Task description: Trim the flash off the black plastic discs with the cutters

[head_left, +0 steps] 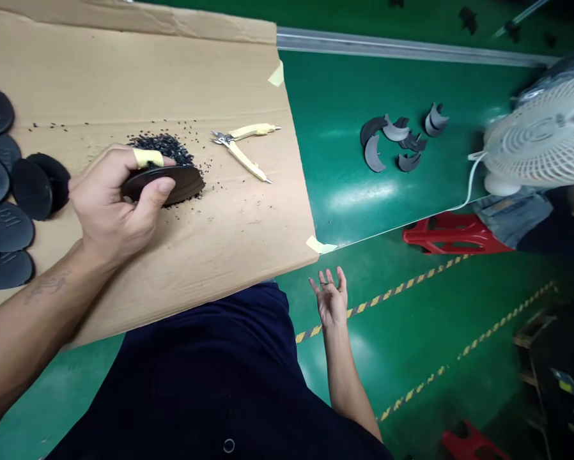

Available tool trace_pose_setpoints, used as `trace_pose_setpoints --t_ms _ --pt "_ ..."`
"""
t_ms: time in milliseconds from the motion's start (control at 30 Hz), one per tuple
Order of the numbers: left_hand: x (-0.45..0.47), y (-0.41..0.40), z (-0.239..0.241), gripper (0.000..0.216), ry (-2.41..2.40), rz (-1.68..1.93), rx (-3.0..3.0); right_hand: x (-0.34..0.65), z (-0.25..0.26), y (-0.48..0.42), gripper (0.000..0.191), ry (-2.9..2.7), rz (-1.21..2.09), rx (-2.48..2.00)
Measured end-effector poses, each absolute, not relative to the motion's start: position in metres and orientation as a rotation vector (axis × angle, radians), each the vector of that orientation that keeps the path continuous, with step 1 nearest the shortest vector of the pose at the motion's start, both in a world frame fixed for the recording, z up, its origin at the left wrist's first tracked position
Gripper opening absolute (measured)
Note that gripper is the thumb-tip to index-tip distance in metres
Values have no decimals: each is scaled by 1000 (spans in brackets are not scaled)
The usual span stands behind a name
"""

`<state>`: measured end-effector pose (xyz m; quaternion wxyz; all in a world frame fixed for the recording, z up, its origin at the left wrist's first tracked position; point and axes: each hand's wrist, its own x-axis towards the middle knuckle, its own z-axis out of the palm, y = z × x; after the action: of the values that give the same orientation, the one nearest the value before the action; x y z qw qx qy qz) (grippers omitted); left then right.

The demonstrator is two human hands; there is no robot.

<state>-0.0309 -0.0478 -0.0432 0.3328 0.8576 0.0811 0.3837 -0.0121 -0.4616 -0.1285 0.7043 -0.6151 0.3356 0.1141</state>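
My left hand (119,198) is closed around a stack of thin black oval discs (172,182), thumb on the near side and a taped finger on the far side. The stack is at the edge of a heap of small black bits (165,145) on the cardboard (248,236). To the right of the heap, yellow-handled nippers (246,148) lie with their handles spread. My right hand (332,299) is off the table's near edge, palm up and fingers apart, holding nothing.
Several black oval discs (2,227) lie at the left of the cardboard. Curved grey and black pieces (395,131) sit on the green tabletop (344,191). A white fan (541,137) stands at the right, near a seated person and a red stool (452,233).
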Motion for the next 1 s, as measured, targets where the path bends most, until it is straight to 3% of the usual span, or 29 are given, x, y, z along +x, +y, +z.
trace_pose_setpoints --t_ms 167,533,1000 --pt "-32 -48 -41 41 228 984 2272 -7 -120 -460 64 674 272 -1359" --pt "-32 -48 -45 31 158 1048 2222 -7 -115 -459 53 698 274 -1388" --pt "-33 -46 -47 34 177 1018 2266 -7 -118 -454 55 658 309 -1495"
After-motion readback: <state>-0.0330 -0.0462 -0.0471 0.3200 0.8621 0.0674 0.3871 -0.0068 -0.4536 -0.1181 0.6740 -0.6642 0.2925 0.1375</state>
